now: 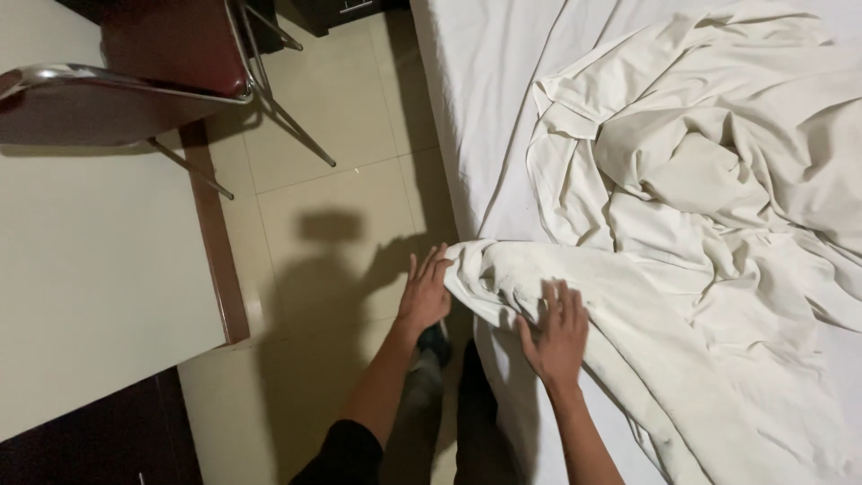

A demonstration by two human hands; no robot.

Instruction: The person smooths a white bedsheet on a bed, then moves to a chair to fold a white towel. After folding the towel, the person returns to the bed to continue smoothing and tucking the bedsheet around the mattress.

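Observation:
A crumpled cream sheet (700, 180) lies heaped on a white mattress (476, 72), one edge trailing toward the bed's near left side. My left hand (424, 292) grips that edge at the side of the mattress, fingers curled around the fold. To its right, my right hand (557, 337) lies on the same sheet with fingers spread, pressing the cloth flat. Both forearms reach in from the bottom of the view.
A pale tiled floor (323, 207) runs along the bed's left side, carrying my shadow. A chair with a dark red seat and metal legs (171, 54) stands at the upper left. A light tabletop with a brown edge (99, 269) fills the left.

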